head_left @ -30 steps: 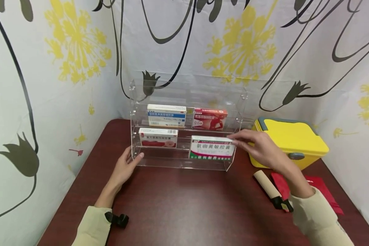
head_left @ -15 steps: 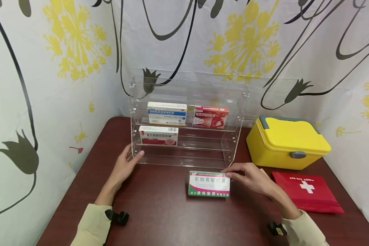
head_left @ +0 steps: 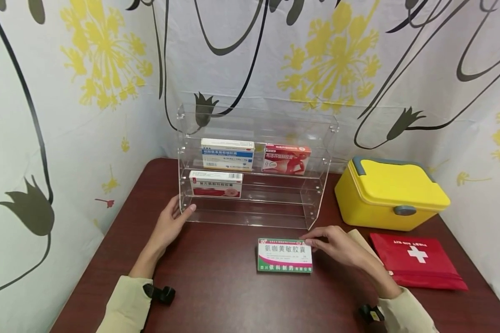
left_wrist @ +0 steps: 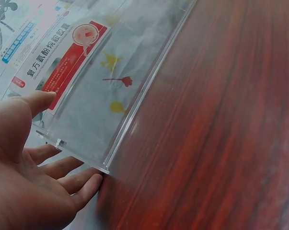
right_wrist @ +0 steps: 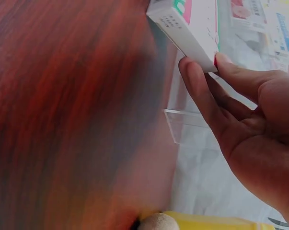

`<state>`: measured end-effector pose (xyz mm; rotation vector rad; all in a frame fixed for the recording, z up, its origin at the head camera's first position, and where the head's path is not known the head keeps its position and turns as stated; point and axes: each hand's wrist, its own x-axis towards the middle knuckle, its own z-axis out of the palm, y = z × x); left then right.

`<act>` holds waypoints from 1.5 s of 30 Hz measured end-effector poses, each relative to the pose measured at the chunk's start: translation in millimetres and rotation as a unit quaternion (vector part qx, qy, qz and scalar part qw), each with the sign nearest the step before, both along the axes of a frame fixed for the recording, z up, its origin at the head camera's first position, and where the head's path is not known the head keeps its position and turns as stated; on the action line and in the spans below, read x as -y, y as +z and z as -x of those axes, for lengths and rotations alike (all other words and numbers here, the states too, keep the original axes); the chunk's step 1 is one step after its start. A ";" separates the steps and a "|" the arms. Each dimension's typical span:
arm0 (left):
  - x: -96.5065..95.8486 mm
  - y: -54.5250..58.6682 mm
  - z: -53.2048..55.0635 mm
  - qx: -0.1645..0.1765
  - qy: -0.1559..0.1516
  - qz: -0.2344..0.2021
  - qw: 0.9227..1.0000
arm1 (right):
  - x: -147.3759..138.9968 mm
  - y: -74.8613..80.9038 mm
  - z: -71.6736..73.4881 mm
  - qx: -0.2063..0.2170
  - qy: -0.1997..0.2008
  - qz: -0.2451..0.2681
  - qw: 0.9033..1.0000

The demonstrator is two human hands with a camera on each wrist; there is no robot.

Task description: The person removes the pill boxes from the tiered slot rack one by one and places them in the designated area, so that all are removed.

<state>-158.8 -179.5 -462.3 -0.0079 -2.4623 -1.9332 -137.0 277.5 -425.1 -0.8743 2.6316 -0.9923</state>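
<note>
My right hand (head_left: 335,245) pinches the upper right corner of a white, green and magenta medicine box (head_left: 284,255), thumb on one face and fingers behind. The box is tilted close over the table in front of the rack. In the right wrist view its white end (right_wrist: 180,36) shows between the fingertips and the table. My left hand (head_left: 170,226) holds the lower left side panel of a clear acrylic display rack (head_left: 250,218), thumb inside and fingers outside. On the rack stand a red-and-white box (head_left: 215,185), a blue-and-white box (head_left: 227,156) and a red box (head_left: 286,159).
A yellow lidded case (head_left: 393,194) stands right of the rack. Before it lie a red first aid pouch (head_left: 418,261) and a beige roll (head_left: 363,240), partly hidden by my right hand. The patterned curtain (head_left: 250,69) closes off the back and sides of the table (head_left: 233,296).
My right hand has drawn the green-and-white medicine box off the rack's lower right shelf, forward and down toward the table. My left hand has stayed on the rack.
</note>
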 end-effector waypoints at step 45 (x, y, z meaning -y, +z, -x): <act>0.2 -2.7 -0.2 0.007 0.004 -0.007 1.000 | 109.9 109.3 46.1 -0.235 -0.029 -0.006 0.972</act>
